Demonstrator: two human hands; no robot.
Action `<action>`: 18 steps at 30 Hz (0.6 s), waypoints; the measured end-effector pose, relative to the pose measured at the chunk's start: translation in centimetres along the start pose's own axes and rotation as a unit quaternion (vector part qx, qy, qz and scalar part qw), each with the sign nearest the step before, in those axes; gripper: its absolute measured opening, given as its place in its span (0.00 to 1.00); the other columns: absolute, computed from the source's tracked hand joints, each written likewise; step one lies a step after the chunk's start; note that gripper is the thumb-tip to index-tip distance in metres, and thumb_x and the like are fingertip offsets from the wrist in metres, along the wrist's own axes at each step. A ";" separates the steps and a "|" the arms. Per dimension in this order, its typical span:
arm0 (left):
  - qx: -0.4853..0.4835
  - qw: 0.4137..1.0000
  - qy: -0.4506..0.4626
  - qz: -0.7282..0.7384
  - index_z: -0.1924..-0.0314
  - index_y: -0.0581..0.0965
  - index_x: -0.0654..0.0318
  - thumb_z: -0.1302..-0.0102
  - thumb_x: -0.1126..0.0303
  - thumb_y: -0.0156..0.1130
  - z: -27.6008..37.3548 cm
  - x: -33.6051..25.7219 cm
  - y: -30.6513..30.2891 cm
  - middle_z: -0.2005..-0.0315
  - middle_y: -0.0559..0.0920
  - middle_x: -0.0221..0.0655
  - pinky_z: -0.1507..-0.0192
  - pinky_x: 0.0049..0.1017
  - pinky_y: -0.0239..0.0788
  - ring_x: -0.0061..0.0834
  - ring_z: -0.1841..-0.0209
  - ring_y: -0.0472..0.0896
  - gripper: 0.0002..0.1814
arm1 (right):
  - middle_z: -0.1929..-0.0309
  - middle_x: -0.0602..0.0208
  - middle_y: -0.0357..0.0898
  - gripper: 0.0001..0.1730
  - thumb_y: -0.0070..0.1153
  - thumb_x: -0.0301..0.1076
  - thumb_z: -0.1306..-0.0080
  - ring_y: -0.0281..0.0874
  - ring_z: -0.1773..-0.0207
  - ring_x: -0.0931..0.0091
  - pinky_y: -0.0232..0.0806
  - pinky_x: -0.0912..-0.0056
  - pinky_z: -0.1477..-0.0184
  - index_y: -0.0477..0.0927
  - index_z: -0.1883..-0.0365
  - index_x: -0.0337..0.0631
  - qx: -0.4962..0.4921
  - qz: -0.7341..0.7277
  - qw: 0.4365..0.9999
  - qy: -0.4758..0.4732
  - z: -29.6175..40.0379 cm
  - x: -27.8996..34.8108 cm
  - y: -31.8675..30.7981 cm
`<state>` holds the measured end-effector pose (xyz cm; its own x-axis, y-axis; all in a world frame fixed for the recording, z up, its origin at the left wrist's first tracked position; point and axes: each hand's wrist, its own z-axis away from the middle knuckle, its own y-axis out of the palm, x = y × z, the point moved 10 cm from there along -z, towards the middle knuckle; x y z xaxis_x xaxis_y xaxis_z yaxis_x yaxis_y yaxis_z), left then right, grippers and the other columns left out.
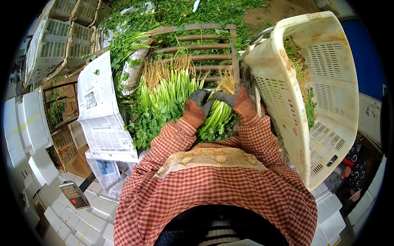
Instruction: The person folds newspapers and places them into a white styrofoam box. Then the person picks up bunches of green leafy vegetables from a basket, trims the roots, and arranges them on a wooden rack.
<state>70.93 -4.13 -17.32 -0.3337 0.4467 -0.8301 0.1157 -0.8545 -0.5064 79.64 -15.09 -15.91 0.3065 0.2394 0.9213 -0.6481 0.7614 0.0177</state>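
Observation:
Both my hands wear dark-palmed gloves with orange-brown cuffs. My left hand (197,106) touches the left side of a bundle of leafy green stems (218,115), fingers bent towards it. My right hand (235,100) grips the same bundle just below its pale, fibrous roots, which point away from me; the leaves lie towards my body. Left of my hands, a row of more rooted green stems (166,89) rests on a slatted rack (203,46), roots facing away. Beyond that row, at its upper left, lies a newspaper-wrapped roll (134,66) with loose greens beside it.
A large white plastic crate (277,89) holding greens stands tilted at the right. Newspaper sheets (103,113) hang at the left. Stacked crates (55,46) stand at upper left, a scale display (74,195) and white foam boxes (74,218) at lower left. Loose greens (184,13) cover the ground ahead.

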 end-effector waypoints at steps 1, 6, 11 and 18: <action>-0.004 0.997 0.025 -0.071 0.57 0.77 0.71 0.42 0.71 0.67 0.3 -1.3 -0.3 0.61 0.81 0.41 0.62 0.26 0.74 0.28 0.63 0.80 0.15 | 0.63 0.62 0.82 0.21 0.68 0.39 0.43 0.79 0.60 0.75 0.73 0.71 0.58 0.78 0.59 0.33 0.014 0.019 1.000 0.011 -0.4 -0.9 0.1; 0.043 0.996 0.024 0.071 0.56 0.77 0.70 0.42 0.71 0.66 -0.1 0.1 0.1 0.59 0.81 0.39 0.59 0.27 0.75 0.28 0.60 0.80 0.15 | 0.59 0.59 0.81 0.25 0.67 0.41 0.43 0.80 0.57 0.70 0.72 0.68 0.54 0.76 0.53 0.34 0.023 0.103 0.994 -0.037 -1.4 -2.9 0.4; -0.049 0.962 -0.209 0.172 0.58 0.79 0.69 0.41 0.66 0.66 -1.9 6.2 -3.6 0.70 0.83 0.37 0.64 0.26 0.75 0.26 0.68 0.80 0.15 | 0.48 0.54 0.77 0.30 0.59 0.38 0.36 0.76 0.47 0.68 0.68 0.68 0.43 0.65 0.41 0.30 0.088 0.119 0.989 0.023 -1.1 -6.3 0.5; -0.112 0.965 -0.151 -0.182 0.52 0.76 0.67 0.37 0.64 0.60 -3.1 4.0 -5.8 0.50 0.75 0.47 0.48 0.37 0.72 0.44 0.50 0.77 0.17 | 0.34 0.57 0.62 0.28 0.45 0.36 0.28 0.73 0.45 0.68 0.69 0.65 0.43 0.57 0.34 0.34 0.150 -0.354 0.922 0.051 -1.7 -10.0 2.4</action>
<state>71.85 3.43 -18.45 -0.6436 0.5797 -0.4998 0.1282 -0.5622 -0.8170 76.25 -14.60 -25.72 0.7802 -0.1864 0.5971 -0.4196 0.5520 0.7206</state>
